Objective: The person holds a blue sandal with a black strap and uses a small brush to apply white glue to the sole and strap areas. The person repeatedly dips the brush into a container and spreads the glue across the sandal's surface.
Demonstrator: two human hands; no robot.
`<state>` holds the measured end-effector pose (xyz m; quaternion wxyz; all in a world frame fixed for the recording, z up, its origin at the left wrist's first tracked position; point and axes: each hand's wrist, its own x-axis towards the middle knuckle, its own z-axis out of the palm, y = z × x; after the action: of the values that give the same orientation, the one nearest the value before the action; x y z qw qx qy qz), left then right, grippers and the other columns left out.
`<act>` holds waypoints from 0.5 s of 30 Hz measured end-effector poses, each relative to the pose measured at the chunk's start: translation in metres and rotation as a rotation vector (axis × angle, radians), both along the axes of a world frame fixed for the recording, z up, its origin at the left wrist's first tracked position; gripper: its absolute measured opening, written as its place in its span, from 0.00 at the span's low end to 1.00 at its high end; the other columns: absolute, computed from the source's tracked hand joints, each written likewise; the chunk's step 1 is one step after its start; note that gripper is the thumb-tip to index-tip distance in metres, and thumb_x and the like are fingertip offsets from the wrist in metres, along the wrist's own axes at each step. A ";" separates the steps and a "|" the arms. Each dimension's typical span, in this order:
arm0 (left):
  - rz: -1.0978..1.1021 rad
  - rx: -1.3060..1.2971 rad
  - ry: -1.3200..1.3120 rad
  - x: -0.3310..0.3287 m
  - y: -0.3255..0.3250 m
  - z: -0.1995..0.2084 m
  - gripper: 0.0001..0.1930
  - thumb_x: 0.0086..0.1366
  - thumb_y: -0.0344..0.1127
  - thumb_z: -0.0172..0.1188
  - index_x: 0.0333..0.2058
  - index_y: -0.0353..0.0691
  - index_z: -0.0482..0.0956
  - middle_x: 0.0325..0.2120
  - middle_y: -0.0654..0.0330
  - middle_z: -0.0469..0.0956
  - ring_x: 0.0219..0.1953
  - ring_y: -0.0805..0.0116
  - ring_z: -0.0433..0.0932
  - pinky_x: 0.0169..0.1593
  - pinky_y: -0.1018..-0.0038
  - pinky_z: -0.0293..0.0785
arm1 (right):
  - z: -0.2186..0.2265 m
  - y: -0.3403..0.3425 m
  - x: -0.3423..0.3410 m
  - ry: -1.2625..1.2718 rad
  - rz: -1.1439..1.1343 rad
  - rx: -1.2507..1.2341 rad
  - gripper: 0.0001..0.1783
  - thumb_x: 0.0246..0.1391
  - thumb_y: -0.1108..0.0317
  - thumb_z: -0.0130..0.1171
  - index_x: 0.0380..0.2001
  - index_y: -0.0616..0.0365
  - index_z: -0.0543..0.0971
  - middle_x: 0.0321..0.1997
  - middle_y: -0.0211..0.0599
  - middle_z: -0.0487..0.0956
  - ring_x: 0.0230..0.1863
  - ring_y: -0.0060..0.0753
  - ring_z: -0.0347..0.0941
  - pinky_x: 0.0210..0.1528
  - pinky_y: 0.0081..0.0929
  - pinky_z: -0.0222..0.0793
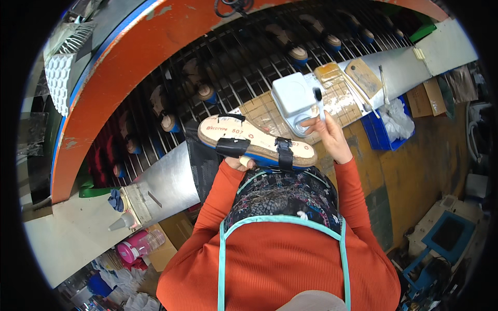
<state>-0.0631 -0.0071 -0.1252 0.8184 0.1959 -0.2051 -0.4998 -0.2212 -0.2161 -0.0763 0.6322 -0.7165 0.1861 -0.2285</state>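
Note:
My left hand (240,164) grips a sandal (267,141) from below and holds it sole side up, in front of my apron. Its pale underside carries red printing, and black straps fold over its edges; blue shows beneath the rim. The fingers under the sandal are partly hidden. My right hand (332,136) is closed on a small brush (318,101) with a light handle and a dark tip pointing up. The brush is beside a white box-shaped container (294,94) with a small round cup (302,124) at its near side.
Several sandals on blue forms (298,54) lie on the roller conveyor (249,67) under an orange arch (119,52). A wooden board (364,78) and thin sticks lie right of the container. Beyond them hangs a blue bin (381,129) with white plastic. A pink-lidded jar (129,251) stands lower left.

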 end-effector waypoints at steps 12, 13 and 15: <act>0.470 -0.376 -0.454 0.044 0.047 0.131 0.41 0.62 0.48 0.62 0.67 0.42 0.51 0.65 0.46 0.56 0.65 0.41 0.57 0.64 0.40 0.57 | -0.103 0.000 -0.041 0.516 -0.514 -0.863 0.07 0.52 0.58 0.62 0.27 0.46 0.82 0.30 0.30 0.78 0.32 0.36 0.74 0.40 0.37 0.51; 0.480 -0.444 -0.587 0.049 0.051 0.137 0.46 0.56 0.48 0.67 0.67 0.42 0.51 0.66 0.46 0.55 0.66 0.40 0.55 0.64 0.39 0.55 | -0.107 0.000 -0.037 0.494 -0.538 -0.902 0.06 0.52 0.59 0.63 0.27 0.46 0.82 0.30 0.29 0.78 0.32 0.35 0.74 0.40 0.37 0.51; 0.521 -0.461 -0.572 0.053 0.059 0.144 0.55 0.45 0.47 0.76 0.68 0.44 0.52 0.67 0.46 0.52 0.68 0.38 0.50 0.64 0.35 0.52 | -0.111 -0.002 -0.031 0.474 -0.544 -0.988 0.04 0.50 0.60 0.64 0.27 0.46 0.83 0.29 0.29 0.77 0.33 0.35 0.73 0.40 0.36 0.51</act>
<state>-0.0098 0.0519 0.0186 0.8496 0.1839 -0.4728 -0.1441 -0.2521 -0.2177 -0.1873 0.0854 -0.8831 0.3700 -0.2755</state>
